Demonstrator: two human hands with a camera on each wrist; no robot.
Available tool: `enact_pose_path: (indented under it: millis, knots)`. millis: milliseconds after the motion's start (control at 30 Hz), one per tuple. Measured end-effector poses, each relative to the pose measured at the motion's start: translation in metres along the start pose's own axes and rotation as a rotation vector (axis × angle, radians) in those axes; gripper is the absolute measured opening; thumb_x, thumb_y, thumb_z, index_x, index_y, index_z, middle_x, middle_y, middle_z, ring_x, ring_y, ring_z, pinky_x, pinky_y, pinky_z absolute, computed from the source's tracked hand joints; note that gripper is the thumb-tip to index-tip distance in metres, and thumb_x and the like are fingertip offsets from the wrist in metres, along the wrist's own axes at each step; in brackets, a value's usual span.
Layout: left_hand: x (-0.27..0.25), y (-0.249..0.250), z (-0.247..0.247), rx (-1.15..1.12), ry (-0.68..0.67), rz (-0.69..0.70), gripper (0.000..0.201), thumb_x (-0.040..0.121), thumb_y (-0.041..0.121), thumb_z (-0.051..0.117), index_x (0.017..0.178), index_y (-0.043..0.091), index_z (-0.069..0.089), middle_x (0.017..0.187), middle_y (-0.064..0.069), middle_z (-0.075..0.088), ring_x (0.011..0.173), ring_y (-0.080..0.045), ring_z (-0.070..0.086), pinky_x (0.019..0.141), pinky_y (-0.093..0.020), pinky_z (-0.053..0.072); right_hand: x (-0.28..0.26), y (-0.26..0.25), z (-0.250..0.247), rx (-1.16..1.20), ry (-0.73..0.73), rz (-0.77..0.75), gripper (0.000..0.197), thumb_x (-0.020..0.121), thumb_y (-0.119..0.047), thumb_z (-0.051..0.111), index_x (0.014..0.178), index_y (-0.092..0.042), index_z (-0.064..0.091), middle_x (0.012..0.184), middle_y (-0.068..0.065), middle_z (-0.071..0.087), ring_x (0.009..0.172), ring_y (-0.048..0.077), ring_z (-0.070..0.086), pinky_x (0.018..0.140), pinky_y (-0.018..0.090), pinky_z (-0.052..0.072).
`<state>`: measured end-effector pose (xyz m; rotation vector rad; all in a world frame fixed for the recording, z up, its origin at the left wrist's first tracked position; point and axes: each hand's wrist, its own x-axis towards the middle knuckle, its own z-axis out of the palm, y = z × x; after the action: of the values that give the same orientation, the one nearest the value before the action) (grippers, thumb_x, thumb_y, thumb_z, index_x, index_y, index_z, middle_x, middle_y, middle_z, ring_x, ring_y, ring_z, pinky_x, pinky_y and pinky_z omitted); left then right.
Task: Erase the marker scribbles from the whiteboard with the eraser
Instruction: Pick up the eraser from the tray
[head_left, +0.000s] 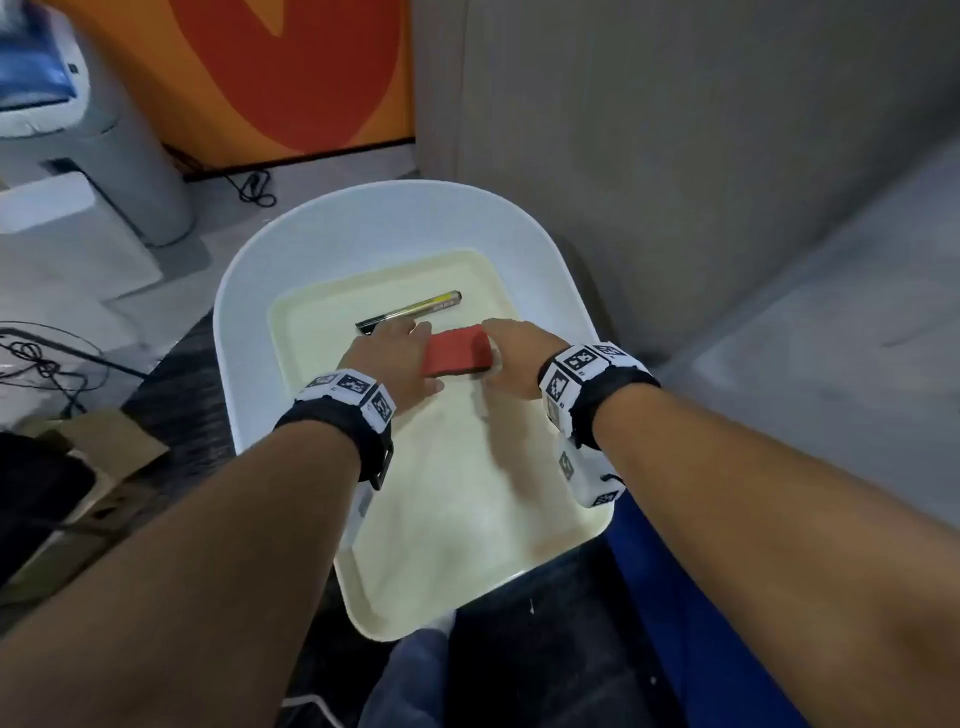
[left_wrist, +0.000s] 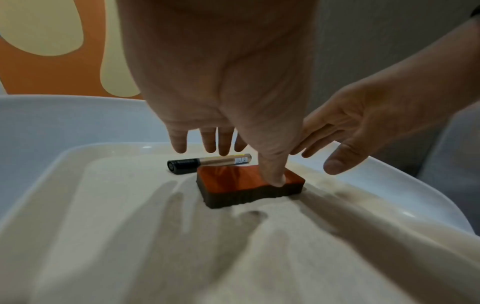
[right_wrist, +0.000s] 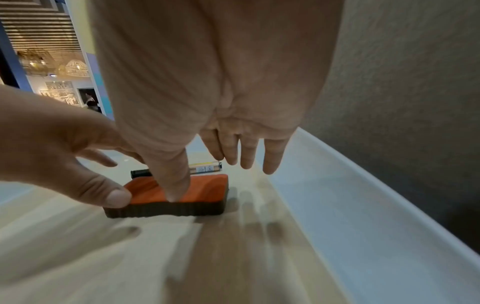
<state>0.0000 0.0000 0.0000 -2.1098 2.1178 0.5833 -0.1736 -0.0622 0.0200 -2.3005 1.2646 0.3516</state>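
A cream whiteboard (head_left: 457, 493) with a raised rim lies on a white rounded table (head_left: 239, 322). No marker lines show clearly on it. A red-topped eraser (head_left: 457, 351) with a dark felt base sits at its far end, seen closer in the wrist views (left_wrist: 233, 179) (right_wrist: 205, 189). Just behind it lies a marker (head_left: 415, 310) with a black cap. My left hand (head_left: 410, 353) is at the eraser's left end, fingers straight, thumb by its edge. My right hand (head_left: 506, 353) is at its right end, fingers also straight. Neither hand grips the eraser.
A grey wall panel (head_left: 675, 182) stands close on the right, past the table rim. An orange panel (head_left: 291, 67) and a power cable (head_left: 254, 187) are at the back. Loose cables (head_left: 36, 364) and a cardboard box (head_left: 93, 467) lie on the floor to the left.
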Motion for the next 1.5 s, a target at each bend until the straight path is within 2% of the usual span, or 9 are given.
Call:
enact_pose_path:
  millis: [67,300,433,567,700,833,1033,1233,1500]
  knots:
    - [0.007,-0.003,0.002,0.012,0.020,-0.001,0.062,0.087,0.045,0.064,0.136,0.014,0.042,0.139,-0.004,0.045,0.130,-0.027,0.041,0.098,-0.046,0.044,0.009,0.002,0.002,0.014,0.041,0.020,0.021,0.083,-0.016,0.062,0.100,-0.014,0.051,0.100,0.005,0.060,0.087,0.028,0.061,0.076,0.040,0.054]
    - [0.018,-0.011,0.011,0.016,-0.010,-0.006,0.057,0.090,0.037,0.064,0.137,0.014,0.043,0.137,-0.005,0.046,0.128,-0.026,0.041,0.096,-0.041,0.044,0.028,0.000,0.013,-0.022,0.053,-0.013,0.028,0.075,-0.012,0.067,0.095,-0.016,0.047,0.096,0.002,0.054,0.087,0.026,0.058,0.072,0.041,0.054]
    - [0.020,-0.012,0.013,-0.066,-0.023,-0.008,0.051,0.089,0.032,0.066,0.133,0.015,0.047,0.132,-0.003,0.046,0.126,-0.023,0.041,0.088,-0.041,0.046,0.035,0.001,0.022,-0.065,0.080,-0.052,0.036,0.077,-0.012,0.068,0.109,-0.016,0.052,0.109,0.001,0.055,0.103,0.025,0.052,0.072,0.034,0.040]
    - [0.021,-0.013,0.009,-0.106,-0.032,0.029,0.043,0.087,0.027,0.067,0.125,0.015,0.050,0.127,-0.002,0.048,0.124,-0.022,0.041,0.088,-0.041,0.048,0.035,-0.003,0.025,-0.088,0.096,-0.060,0.043,0.082,-0.021,0.069,0.120,-0.015,0.050,0.115,0.006,0.053,0.109,0.027,0.051,0.075,0.032,0.036]
    - [0.019,0.002,-0.012,-0.107,-0.002,0.089,0.037,0.085,0.022,0.064,0.119,0.014,0.051,0.127,-0.004,0.048,0.120,-0.025,0.045,0.089,-0.042,0.047,0.018,-0.004,0.005,-0.087,0.150,-0.043,0.042,0.085,-0.034,0.071,0.116,-0.013,0.051,0.113,0.007,0.053,0.106,0.027,0.052,0.074,0.032,0.038]
    - [0.011,0.035,-0.045,-0.099,0.039,0.191,0.036,0.088,0.027,0.061,0.121,0.016,0.050,0.126,-0.002,0.048,0.118,-0.023,0.046,0.089,-0.043,0.048,-0.021,0.006,-0.032,-0.124,0.213,-0.026,0.036,0.084,-0.025,0.068,0.115,-0.011,0.053,0.112,0.008,0.055,0.107,0.028,0.052,0.075,0.031,0.036]
    - [-0.025,0.111,-0.103,-0.093,0.155,0.354,0.027,0.087,0.029,0.062,0.110,0.020,0.052,0.107,0.003,0.047,0.100,-0.020,0.049,0.080,-0.038,0.048,-0.114,0.026,-0.088,-0.198,0.363,0.024,0.040,0.082,-0.037,0.070,0.112,-0.014,0.056,0.110,0.006,0.056,0.104,0.026,0.053,0.079,0.032,0.037]
    - [-0.060,0.182,-0.143,-0.062,0.280,0.500,0.042,0.087,0.034,0.063,0.124,0.020,0.049,0.117,0.001,0.049,0.108,-0.022,0.051,0.087,-0.042,0.049,-0.205,0.037,-0.133,-0.349,0.484,0.053,0.045,0.083,-0.042,0.068,0.117,-0.015,0.056,0.110,0.007,0.058,0.104,0.028,0.053,0.086,0.039,0.042]
    - [-0.105,0.282,-0.213,-0.175,0.576,0.698,0.052,0.088,0.032,0.066,0.134,0.020,0.046,0.132,0.004,0.047,0.118,-0.022,0.051,0.087,-0.041,0.049,-0.333,0.050,-0.215,-0.663,0.690,0.151,0.049,0.088,-0.041,0.062,0.129,-0.017,0.049,0.119,0.002,0.057,0.109,0.028,0.051,0.089,0.038,0.038]
